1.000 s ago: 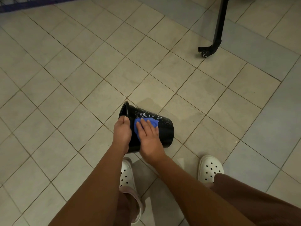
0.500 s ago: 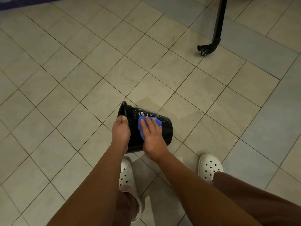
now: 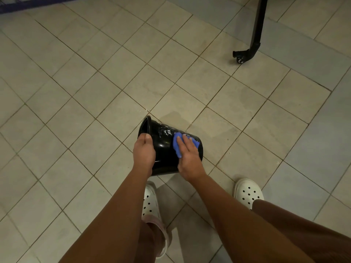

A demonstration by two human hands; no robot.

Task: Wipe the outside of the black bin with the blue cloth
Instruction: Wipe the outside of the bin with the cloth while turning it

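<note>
A small glossy black bin (image 3: 164, 147) is held on its side above the tiled floor, its mouth pointing left. My left hand (image 3: 144, 152) grips the bin's rim, thumb on the outside. My right hand (image 3: 188, 156) lies flat on the bin's outer wall near its base, pressing a blue cloth (image 3: 177, 144) against it. Whitish streaks show on the wall between the two hands. Most of the cloth is hidden under my fingers.
Beige floor tiles (image 3: 95, 103) spread all around. A black metal leg with a caster wheel (image 3: 245, 56) stands at the upper right. My feet in white perforated clogs (image 3: 247, 192) are below the bin. A dark blue rail (image 3: 28, 4) runs along the top left.
My right hand has slid the blue cloth along the bin's wall to the right, toward the base. The left hand keeps its grip on the rim.
</note>
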